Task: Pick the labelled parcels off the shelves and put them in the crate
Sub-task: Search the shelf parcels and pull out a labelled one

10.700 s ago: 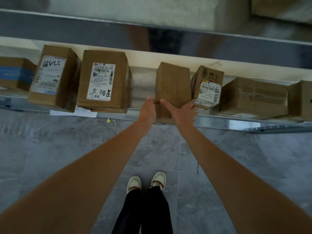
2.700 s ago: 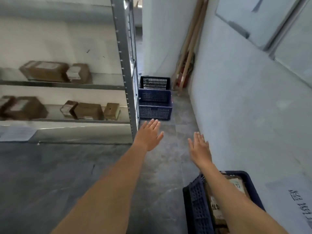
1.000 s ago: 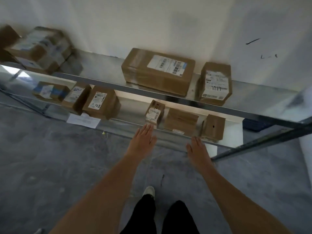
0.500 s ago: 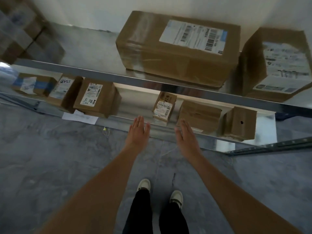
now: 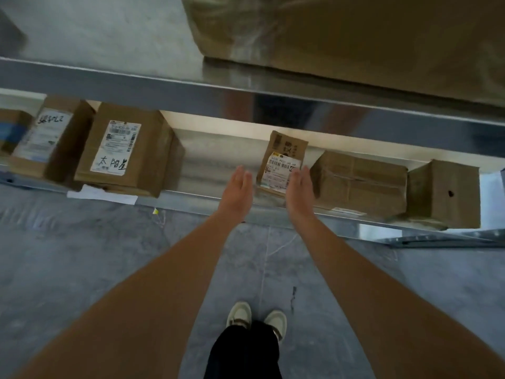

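Observation:
A small brown parcel with a white barcode label leans on the low metal shelf. My left hand is open just left of it, fingers stretched, a small gap from the box. My right hand is open at the parcel's right front corner, its fingertips over the label's edge. Neither hand grips it. The crate is out of sight.
Left on the same shelf stand a labelled box with handwriting and another labelled box. Right of the parcel lie a taped plain box and a small plain box. An upper shelf edge with a big box overhangs.
I have come closer and lower to the bottom shelf. Both open hands moved forward and now flank the small labelled parcel.

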